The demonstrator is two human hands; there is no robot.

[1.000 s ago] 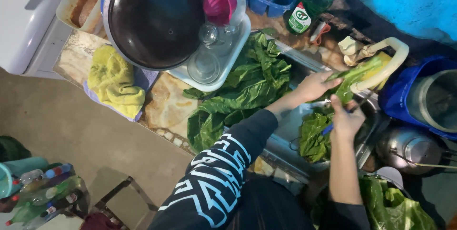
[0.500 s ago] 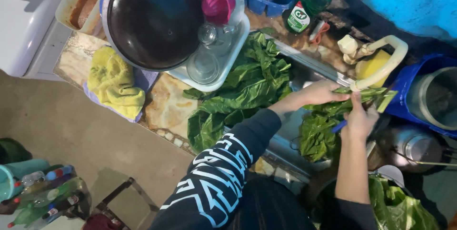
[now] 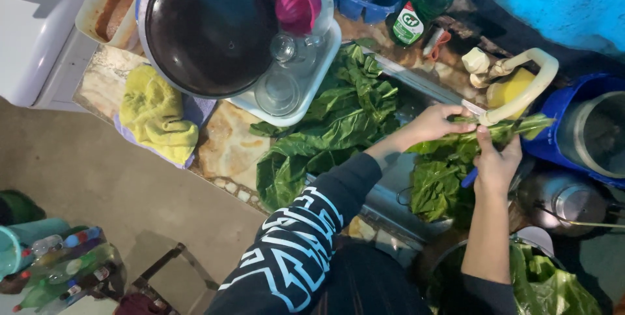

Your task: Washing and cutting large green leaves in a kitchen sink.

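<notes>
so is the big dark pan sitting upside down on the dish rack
No, the big dark pan lies open side up on the white dish rack.

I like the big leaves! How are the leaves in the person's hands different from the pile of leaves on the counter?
The held leaves are bunched into a narrow bundle, gripped by the left hand and right hand over the sink. The leaf pile lies loose, spread flat and untouched on the counter, and it looks far bigger. Both are dark green leafy greens.
</notes>
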